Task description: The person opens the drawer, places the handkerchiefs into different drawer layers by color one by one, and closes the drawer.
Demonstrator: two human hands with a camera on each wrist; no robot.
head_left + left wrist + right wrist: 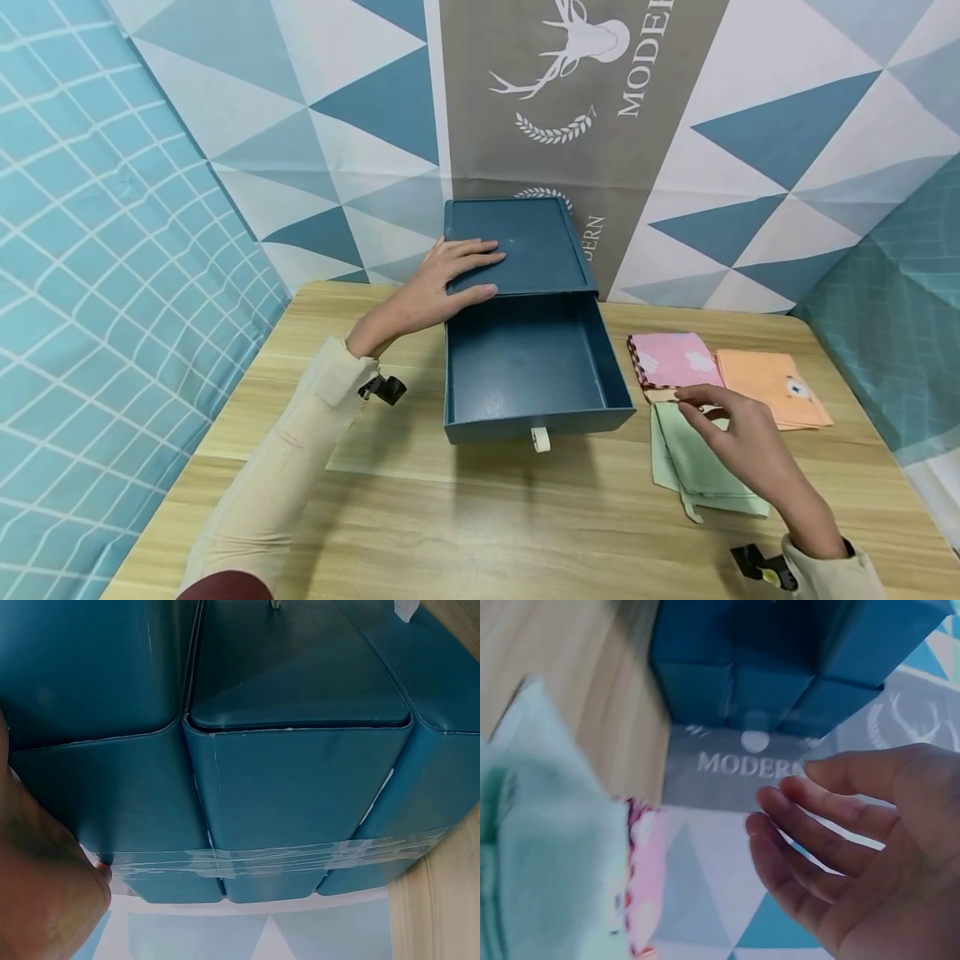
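Observation:
A dark blue storage box [525, 242] stands at the back of the table, its top drawer [517, 367] pulled out with nothing inside. My left hand [453, 279] rests on the box's top near its left edge, fingers stretched across it. From the left wrist view, the box shows as three stacked drawer units bound with clear tape [262, 862]. My right hand [753, 442] is over a folded green cloth [723, 483], its fingers loosely bent. In the right wrist view nothing lies between the fingers [780, 855] and thumb of that hand.
Behind the green cloth lie a folded pink cloth [671, 354] with a dark checked edge and a folded orange cloth [765, 375] with a small round patch. A pale pull tab [541, 440] hangs on the drawer's front. Patterned wall sheets border the wooden table [480, 550].

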